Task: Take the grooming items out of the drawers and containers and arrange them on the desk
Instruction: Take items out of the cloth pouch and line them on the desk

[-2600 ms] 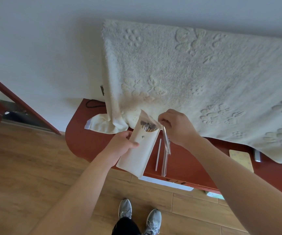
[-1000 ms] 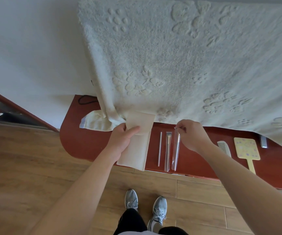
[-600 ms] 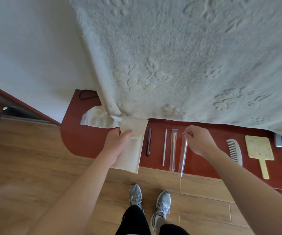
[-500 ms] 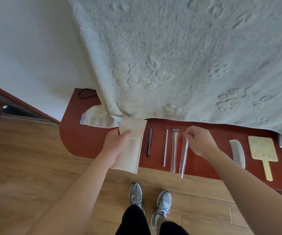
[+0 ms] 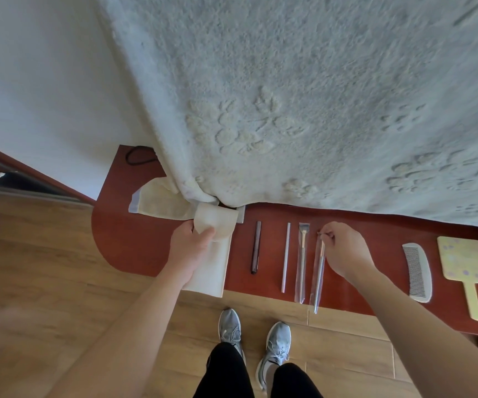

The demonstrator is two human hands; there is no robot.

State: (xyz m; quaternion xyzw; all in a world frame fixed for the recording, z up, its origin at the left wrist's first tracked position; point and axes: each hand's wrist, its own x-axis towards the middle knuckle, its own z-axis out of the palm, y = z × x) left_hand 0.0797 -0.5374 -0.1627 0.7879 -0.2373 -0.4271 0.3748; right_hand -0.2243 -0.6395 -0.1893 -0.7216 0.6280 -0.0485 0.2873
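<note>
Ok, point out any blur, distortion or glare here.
Head view: the floor at lower left is smeared; the wide lens stretches the blanket overhead; comb and mirror are sharp; light is soft and even, no glare on the desk.

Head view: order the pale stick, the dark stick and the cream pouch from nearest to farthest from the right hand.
1. Pale stick, left of the right hand, which pinches a sleeved brush.
2. Dark stick, further left on the desk.
3. Cream pouch, farthest left, gripped by the left hand.
</note>
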